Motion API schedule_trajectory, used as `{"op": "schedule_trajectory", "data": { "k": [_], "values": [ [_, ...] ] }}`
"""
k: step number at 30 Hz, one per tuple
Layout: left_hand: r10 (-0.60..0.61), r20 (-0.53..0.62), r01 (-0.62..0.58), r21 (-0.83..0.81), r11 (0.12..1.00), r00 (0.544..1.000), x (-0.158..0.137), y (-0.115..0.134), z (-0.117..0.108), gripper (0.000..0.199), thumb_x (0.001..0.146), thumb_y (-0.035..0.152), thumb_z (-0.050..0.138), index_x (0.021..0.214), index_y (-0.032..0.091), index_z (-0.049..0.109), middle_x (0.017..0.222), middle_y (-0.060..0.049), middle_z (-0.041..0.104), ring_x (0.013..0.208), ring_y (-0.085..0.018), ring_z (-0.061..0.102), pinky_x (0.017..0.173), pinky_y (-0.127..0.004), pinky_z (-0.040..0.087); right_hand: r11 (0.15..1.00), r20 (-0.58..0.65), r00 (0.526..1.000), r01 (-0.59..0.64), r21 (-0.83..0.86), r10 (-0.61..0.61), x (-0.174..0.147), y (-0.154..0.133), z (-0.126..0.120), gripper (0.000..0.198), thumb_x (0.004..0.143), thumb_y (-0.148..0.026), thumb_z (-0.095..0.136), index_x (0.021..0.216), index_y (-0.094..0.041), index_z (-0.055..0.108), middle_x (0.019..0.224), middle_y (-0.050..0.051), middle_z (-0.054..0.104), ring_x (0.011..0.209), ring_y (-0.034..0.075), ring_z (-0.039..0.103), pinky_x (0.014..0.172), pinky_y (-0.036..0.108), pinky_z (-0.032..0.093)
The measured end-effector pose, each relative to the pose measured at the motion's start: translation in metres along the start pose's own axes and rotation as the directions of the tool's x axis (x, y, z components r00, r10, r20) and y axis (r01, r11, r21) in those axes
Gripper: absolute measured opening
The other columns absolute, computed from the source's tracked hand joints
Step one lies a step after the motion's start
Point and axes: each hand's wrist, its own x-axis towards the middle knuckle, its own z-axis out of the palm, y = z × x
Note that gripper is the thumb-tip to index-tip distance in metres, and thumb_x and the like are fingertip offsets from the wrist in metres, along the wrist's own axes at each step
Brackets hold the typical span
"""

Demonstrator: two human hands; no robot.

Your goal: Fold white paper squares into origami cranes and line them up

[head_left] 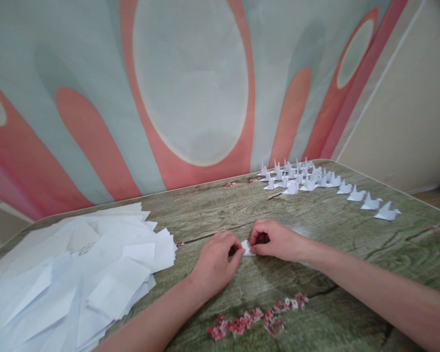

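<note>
A small piece of folded white paper [247, 248] lies at the middle of the wood-patterned table, between my two hands. My left hand [220, 256] pinches its left side with thumb and forefinger. From the right, my right hand [273, 238] grips the other side, fingers curled in and thumb low on the paper. Much of the paper is covered by my fingertips, so its exact folded shape cannot be made out.
A large heap of loose white paper sheets [106, 288] covers the table's left side. Several folded paper cranes [310, 183] stand in rows at the back right. Pink printed flowers [254, 318] decorate the tabletop [337, 313] near me. A patterned backdrop [190, 73] rises behind.
</note>
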Motion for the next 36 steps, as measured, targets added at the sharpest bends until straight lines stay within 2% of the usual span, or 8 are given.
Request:
{"op": "schedule_trajectory", "data": {
  "k": [14, 19, 23, 27, 36],
  "values": [
    [-0.01, 0.01, 0.01, 0.021, 1.0, 1.0, -0.001, 0.004, -0.002, 0.006, 0.079, 0.017, 0.05, 0.075, 0.018, 0.055, 0.078, -0.003, 0.057, 0.078, -0.017, 0.051, 0.07, -0.026, 0.039, 0.999, 0.008, 1.0, 0.016, -0.029, -0.015, -0.003, -0.002, -0.002, 0.012, 0.062, -0.02, 0.068, 0.072, -0.016, 0.062, 0.078, 0.0, 0.055, 0.064, 0.011, 0.052, 0.059, 0.023, 0.043],
    [-0.006, 0.006, 0.006, 0.012, 1.0, 1.0, 0.0, 0.004, -0.002, 0.006, 0.079, 0.018, 0.051, 0.074, 0.018, 0.054, 0.078, -0.003, 0.057, 0.077, -0.017, 0.051, 0.069, -0.026, 0.039, 0.993, -0.002, 0.997, 0.076, -0.095, -0.077, -0.007, -0.006, -0.002, 0.002, 0.069, -0.017, 0.061, 0.071, -0.017, 0.062, 0.077, 0.001, 0.055, 0.068, 0.012, 0.052, 0.063, 0.024, 0.042],
    [0.001, -0.003, -0.001, 0.015, 1.0, 1.0, 0.0, 0.002, -0.001, 0.007, 0.08, 0.018, 0.05, 0.075, 0.018, 0.054, 0.077, -0.002, 0.056, 0.076, -0.017, 0.051, 0.07, -0.026, 0.039, 0.978, -0.057, 0.991, 0.108, -0.179, -0.12, -0.012, -0.01, 0.003, 0.006, 0.073, -0.023, 0.061, 0.069, -0.018, 0.063, 0.076, 0.002, 0.057, 0.077, 0.015, 0.053, 0.071, 0.028, 0.04],
    [0.002, -0.001, -0.002, 0.012, 1.0, 1.0, -0.001, 0.003, -0.001, 0.007, 0.08, 0.018, 0.049, 0.075, 0.018, 0.054, 0.077, -0.002, 0.056, 0.077, -0.017, 0.051, 0.07, -0.026, 0.039, 0.97, -0.077, 0.99, 0.102, -0.219, -0.122, -0.014, -0.01, 0.008, 0.006, 0.072, -0.025, 0.064, 0.07, -0.019, 0.063, 0.079, 0.002, 0.058, 0.081, 0.016, 0.052, 0.075, 0.03, 0.037],
    [-0.01, -0.016, 0.01, 0.014, 1.0, 1.0, 0.0, 0.003, 0.002, 0.006, 0.079, 0.017, 0.049, 0.075, 0.018, 0.053, 0.077, -0.002, 0.055, 0.076, -0.017, 0.05, 0.069, -0.027, 0.039, 0.961, -0.08, 0.993, 0.062, -0.269, -0.086, -0.011, -0.013, 0.008, 0.003, 0.07, -0.021, 0.064, 0.07, -0.019, 0.064, 0.078, 0.001, 0.059, 0.08, 0.016, 0.052, 0.074, 0.029, 0.036]
  ]
}}
